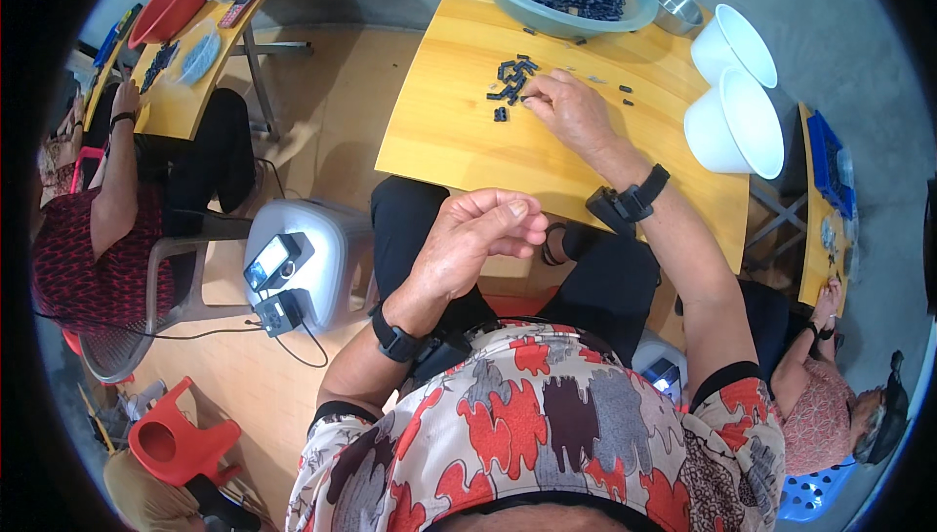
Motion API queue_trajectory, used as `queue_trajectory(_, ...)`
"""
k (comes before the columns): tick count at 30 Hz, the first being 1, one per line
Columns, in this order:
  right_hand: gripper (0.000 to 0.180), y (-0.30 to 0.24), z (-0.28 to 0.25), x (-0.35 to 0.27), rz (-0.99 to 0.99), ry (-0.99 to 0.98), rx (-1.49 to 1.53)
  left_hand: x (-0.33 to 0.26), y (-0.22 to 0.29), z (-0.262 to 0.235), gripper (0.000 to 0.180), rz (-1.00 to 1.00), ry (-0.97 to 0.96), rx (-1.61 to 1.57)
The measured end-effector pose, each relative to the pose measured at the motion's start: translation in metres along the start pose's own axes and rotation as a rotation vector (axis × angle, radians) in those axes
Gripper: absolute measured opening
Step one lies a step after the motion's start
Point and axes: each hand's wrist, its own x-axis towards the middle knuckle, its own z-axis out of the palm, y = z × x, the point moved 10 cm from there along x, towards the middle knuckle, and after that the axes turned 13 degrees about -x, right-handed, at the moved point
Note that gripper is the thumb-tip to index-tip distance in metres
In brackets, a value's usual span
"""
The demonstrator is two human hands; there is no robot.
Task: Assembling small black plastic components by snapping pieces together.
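Note:
My right hand [571,112] reaches over the yellow table, thumb and fingers pinched at the edge of a small pile of dark blue-black tube-like pieces [509,73]. A small dark piece [525,99] shows at those fingertips. Just below the pile lies a short dark piece [501,114] on its own. Above my lap, short of the table's near edge, my left hand [483,229] is closed, with the thumb pressed over curled fingers. Whatever it may hold is hidden. Each wrist wears a black strap with a small box.
A wide pale basin [639,15] full of dark pieces stands on the table's [439,132] far side. Right of it are a metal bowl [675,5] and two white tubs [732,127]. A grey stool with devices [312,268] stands left. Other people work at side tables.

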Motion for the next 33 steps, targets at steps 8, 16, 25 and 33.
queue_trajectory(8,0.012,0.003,-0.006,-0.005,-0.037,0.061,0.005,0.002,0.004,-0.007,0.021,0.019,0.014,-0.018)
queue_trajectory(16,0.012,-0.019,-0.032,-0.029,-0.038,0.080,0.159,0.008,0.006,-0.020,0.020,0.056,0.092,-0.028)
queue_trajectory(25,0.011,-0.056,-0.049,-0.087,-0.043,-0.005,0.490,0.015,-0.001,-0.017,0.020,0.052,0.083,-0.014)
queue_trajectory(33,0.011,-0.041,-0.039,-0.096,0.156,-0.073,0.906,0.010,0.012,-0.002,0.020,0.206,0.020,0.045)
